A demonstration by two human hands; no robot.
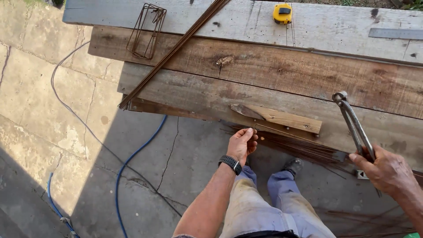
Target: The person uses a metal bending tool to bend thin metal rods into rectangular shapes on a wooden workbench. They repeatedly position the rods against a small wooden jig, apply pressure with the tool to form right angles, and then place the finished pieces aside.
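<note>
**Left hand at the wire bundle, pincers in the right**

The left hand [242,143] is loosely curled, fingertips at the near end of the wire bundle [299,147], which hangs under the counter's [273,70] front edge. The wires' long axis runs from that hand right and slightly down toward the right hand [387,169], so the left hand is nearer the loose ends. The right hand grips 1 pair of pincers [354,123], head up over the counter. A wood wedge [282,118] lies just above the bundle. Left of the bundle is open concrete floor [66,110].
</note>
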